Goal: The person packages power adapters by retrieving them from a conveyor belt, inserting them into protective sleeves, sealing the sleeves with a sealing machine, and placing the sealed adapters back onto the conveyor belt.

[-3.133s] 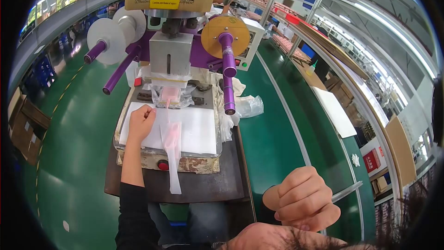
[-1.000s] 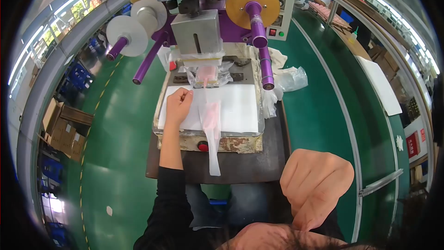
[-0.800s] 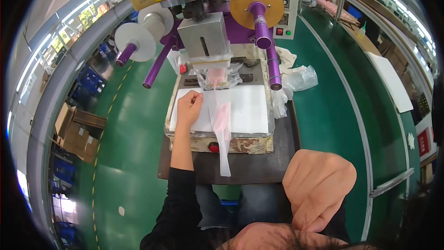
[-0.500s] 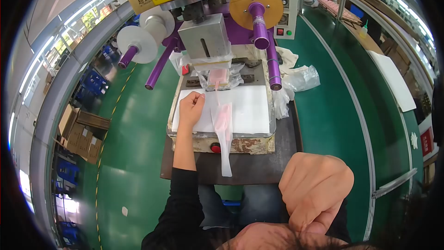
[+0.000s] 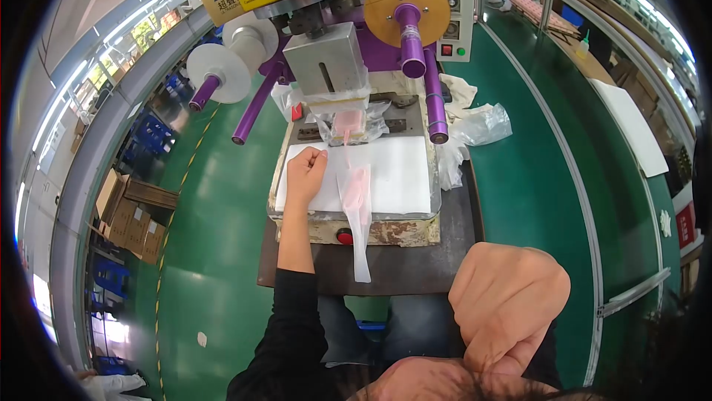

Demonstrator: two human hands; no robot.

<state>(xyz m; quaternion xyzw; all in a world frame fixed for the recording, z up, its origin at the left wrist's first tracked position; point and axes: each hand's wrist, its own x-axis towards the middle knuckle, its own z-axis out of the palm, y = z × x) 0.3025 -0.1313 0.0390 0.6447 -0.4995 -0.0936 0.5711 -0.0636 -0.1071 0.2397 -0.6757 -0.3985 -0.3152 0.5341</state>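
My left hand (image 5: pixel 305 173) is curled closed and rests on the white sheet (image 5: pixel 404 182) covering the front of the machine's base. Nothing shows in its fingers. Just right of it lies a strip of thin white and pink material (image 5: pixel 357 197), its tail hanging over the base's front edge. The strip runs back to a pink piece (image 5: pixel 347 123) amid clear plastic film, under the metal press head (image 5: pixel 326 60). Close to the camera, my right hand (image 5: pixel 512 305) is raised by my face, folded into a fist, with nothing visible in it.
Purple rods (image 5: pixel 436 104), a white spool (image 5: pixel 216 75) and a tan disc (image 5: pixel 404 12) project from the machine. A red button (image 5: pixel 344 236) sits on the base's front. Crumpled plastic bags (image 5: pixel 482 127) lie at right. Cartons (image 5: pixel 133 223) stand at left; people sit farther back.
Both hands stay in place, and the strip lies as before. The view has shifted slightly. A whitish, cloth-like thing now shows at the bottom left corner.
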